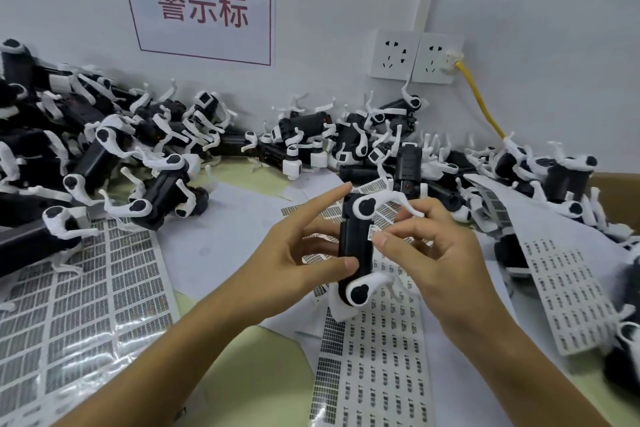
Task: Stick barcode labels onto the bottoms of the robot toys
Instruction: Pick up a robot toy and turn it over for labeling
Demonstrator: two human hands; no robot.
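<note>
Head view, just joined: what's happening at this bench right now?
A person is labelling robot toys. The left hand grips one black-and-white robot toy above the label sheets, while the right hand pinches a small barcode label against its black body. A pile of toys lies along the wall.

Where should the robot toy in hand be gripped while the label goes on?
Probably as the left hand has the robot toy now: fingers from the left pinching the long black body between the white legs, leaving its flat face open to the right hand.
</note>
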